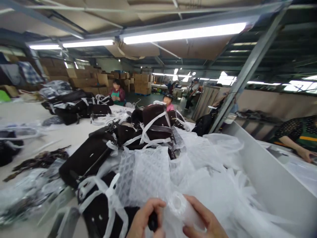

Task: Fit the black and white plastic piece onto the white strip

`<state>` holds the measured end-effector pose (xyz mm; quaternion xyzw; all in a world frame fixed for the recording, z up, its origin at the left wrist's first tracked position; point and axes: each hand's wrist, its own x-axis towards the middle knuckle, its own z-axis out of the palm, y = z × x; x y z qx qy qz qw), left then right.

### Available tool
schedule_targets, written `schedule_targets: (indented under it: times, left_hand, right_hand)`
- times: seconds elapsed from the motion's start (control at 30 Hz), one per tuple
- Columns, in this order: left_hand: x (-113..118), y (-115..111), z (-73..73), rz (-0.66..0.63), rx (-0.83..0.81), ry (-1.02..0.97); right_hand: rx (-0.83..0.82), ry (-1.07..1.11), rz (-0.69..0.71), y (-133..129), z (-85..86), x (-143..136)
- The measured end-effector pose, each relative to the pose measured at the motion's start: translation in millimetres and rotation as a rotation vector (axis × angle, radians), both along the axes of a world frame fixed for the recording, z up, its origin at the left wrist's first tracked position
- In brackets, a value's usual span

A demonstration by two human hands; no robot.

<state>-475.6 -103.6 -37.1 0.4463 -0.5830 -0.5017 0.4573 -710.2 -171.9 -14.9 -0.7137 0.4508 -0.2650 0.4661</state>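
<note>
My left hand point(148, 216) is closed round a small black object point(153, 222) near the bottom middle. Beside it, my right hand point(204, 218) grips a roll of white, translucent wrap point(186, 211), its hollow end facing up and to the left. Bubble wrap point(146, 172) lies just beyond both hands. A black bag with white wrapped straps point(99, 211) sits to the left of my left hand, and another black bag point(86, 158) lies behind it. Thin white plastic sheeting point(210, 188) spreads under and to the right of my right hand.
More dark bags point(153, 125) are heaped ahead on the white table point(42, 138). Clear plastic packets point(32, 188) lie at left. A white partition point(267, 168) and a metal post point(250, 72) stand at right. Several people work beyond; one person's arm point(294, 145) shows at far right.
</note>
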Motion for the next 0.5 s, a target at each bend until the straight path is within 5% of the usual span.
schedule_targets:
  times: [0.1, 0.27, 0.5]
  left_hand:
    - [17.2, 24.2, 14.5, -0.031, -0.082, -0.148]
    - [32.8, 44.7, 9.0, -0.05, -0.067, -0.45]
    - [56.3, 60.4, 7.1, -0.099, 0.031, -0.213]
  right_hand:
    - [-0.018, 0.069, 0.091, 27.8, -5.4, 21.3]
    - [-0.093, 0.272, 0.126, 59.0, -22.3, 41.8]
    - [0.101, 0.191, 0.207, 83.2, -21.4, 52.7]
